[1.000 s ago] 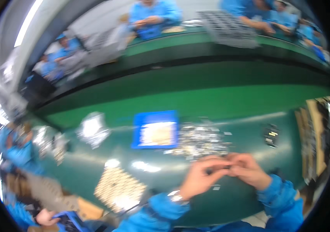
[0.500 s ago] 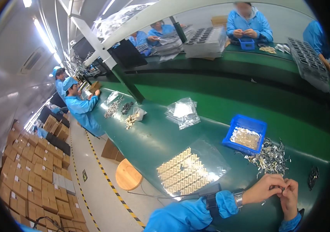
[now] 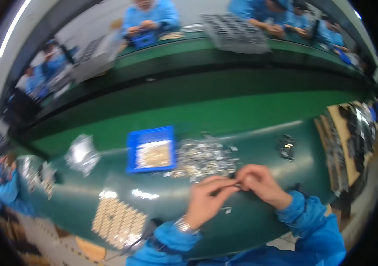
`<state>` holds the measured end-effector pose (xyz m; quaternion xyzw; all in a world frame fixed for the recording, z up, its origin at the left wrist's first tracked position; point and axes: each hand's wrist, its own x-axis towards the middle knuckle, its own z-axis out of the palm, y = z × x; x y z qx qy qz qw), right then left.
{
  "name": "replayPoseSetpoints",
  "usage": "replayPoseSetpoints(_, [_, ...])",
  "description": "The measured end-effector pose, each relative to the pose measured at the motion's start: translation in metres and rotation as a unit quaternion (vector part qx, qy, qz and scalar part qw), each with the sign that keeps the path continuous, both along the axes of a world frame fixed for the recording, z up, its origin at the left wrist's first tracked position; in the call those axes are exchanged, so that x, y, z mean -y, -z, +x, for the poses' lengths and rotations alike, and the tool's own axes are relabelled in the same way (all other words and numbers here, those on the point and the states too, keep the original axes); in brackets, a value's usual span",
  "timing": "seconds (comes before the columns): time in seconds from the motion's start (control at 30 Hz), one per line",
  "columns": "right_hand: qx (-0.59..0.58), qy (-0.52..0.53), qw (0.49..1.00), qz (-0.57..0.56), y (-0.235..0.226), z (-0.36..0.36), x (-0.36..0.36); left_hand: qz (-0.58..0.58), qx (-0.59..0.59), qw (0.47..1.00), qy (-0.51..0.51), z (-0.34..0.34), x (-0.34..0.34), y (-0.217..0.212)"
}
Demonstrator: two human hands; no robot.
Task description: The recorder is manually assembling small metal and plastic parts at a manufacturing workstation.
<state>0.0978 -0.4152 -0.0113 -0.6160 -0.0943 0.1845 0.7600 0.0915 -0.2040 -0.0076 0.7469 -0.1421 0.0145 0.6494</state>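
My left hand and my right hand meet over the green workbench, fingertips pinched together. Between them is a small dark piece, mostly covered by the fingers and blurred, so its kind is not plain. Just beyond my hands spreads a loose pile of small silvery and dark metal parts. A blue plastic bin with pale small pieces in it stands left of the pile. A few tiny light parts lie on the bench below my fingers.
Cream pieces in neat rows lie on clear plastic at the near left. Beyond them is a crumpled clear bag. A small dark cluster lies to the right, before stacked cardboard sheets. People in blue sit across the line.
My view has swung to the right, bringing the stacked cardboard and more of my right arm into sight. Both hands stay together, still pinching at the fingertips.
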Motion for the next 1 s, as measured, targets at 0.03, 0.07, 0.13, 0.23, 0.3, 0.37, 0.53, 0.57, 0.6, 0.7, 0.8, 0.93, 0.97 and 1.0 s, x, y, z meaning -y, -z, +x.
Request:
replayPoseSetpoints(0.03, [0.020, 0.014, 1.000, 0.019, -0.001, -0.001, -0.001, 0.017, 0.008, 1.000, -0.008, 0.001, 0.000, -0.007])
replayPoseSetpoints(0.07, [0.058, 0.014, 0.998, 0.004, -0.004, -0.001, 0.002, 0.021, 0.012, 1.000, -0.011, 0.000, 0.000, -0.010])
replayPoseSetpoints(0.13, [0.136, 0.008, 0.991, -0.014, -0.007, -0.001, 0.006, 0.047, 0.032, 0.998, 0.000, 0.001, 0.003, -0.010])
replayPoseSetpoints(0.23, [0.094, 0.030, 0.995, 0.014, -0.006, -0.006, 0.005, 0.039, 0.035, 0.998, 0.018, 0.003, 0.004, -0.007])
replayPoseSetpoints(0.3, [0.132, 0.028, 0.991, -0.023, -0.005, -0.005, 0.008, 0.048, 0.045, 0.998, 0.014, 0.002, 0.006, -0.007])
replayPoseSetpoints(0.37, [0.148, 0.031, 0.987, -0.049, -0.005, -0.004, 0.010, 0.047, 0.039, 0.998, 0.017, 0.002, 0.006, -0.007])
replayPoseSetpoints(0.53, [0.249, 0.053, 0.957, -0.137, -0.012, -0.005, 0.009, 0.032, 0.042, 0.998, 0.018, 0.001, 0.008, -0.006])
replayPoseSetpoints(0.57, [0.287, 0.072, 0.941, -0.165, -0.012, -0.006, 0.008, 0.044, 0.052, 0.998, 0.017, 0.001, 0.008, -0.005])
replayPoseSetpoints(0.6, [0.324, 0.091, 0.922, -0.193, -0.011, -0.007, 0.007, 0.056, 0.062, 0.996, 0.017, 0.001, 0.008, -0.004])
replayPoseSetpoints(0.7, [0.370, 0.101, 0.893, -0.234, -0.010, -0.006, 0.005, 0.078, 0.085, 0.993, 0.011, 0.001, 0.008, -0.003])
replayPoseSetpoints(0.8, [0.304, 0.085, 0.921, -0.229, -0.012, -0.007, 0.004, 0.114, 0.112, 0.987, 0.007, 0.003, 0.007, -0.005])
replayPoseSetpoints(0.93, [0.224, 0.030, 0.952, -0.204, -0.007, -0.001, 0.009, 0.121, 0.122, 0.985, -0.006, 0.004, 0.008, -0.004])
replayPoseSetpoints(0.97, [0.206, 0.031, 0.967, -0.149, -0.005, -0.001, 0.009, 0.115, 0.100, 0.988, -0.008, 0.003, 0.008, -0.005])
replayPoseSetpoints(1.0, [0.187, 0.033, 0.977, -0.093, -0.004, -0.001, 0.009, 0.107, 0.078, 0.991, -0.010, 0.003, 0.008, -0.006])
